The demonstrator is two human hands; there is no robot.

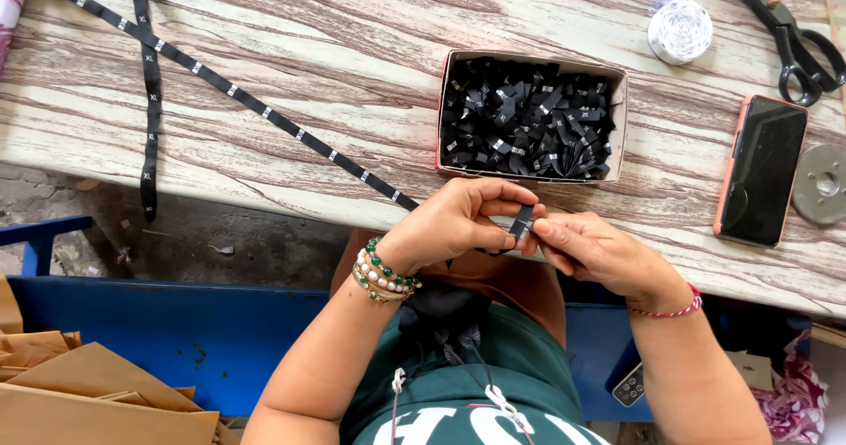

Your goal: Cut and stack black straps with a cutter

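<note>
One small black label (523,222) pinched between fingertips of left hand (458,223) and right hand (589,249), both grasping it, just in front of one cardboard box (621,119) of many cut labels.

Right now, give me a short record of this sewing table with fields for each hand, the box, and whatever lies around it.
left hand: left hand pinches a small black woven label
right hand: right hand grips the same label
box: open cardboard box full of cut black labels
tape: long black label ribbon across the wood-grain table
right side: orange-cased phone, black scissors, white thread roll
</note>
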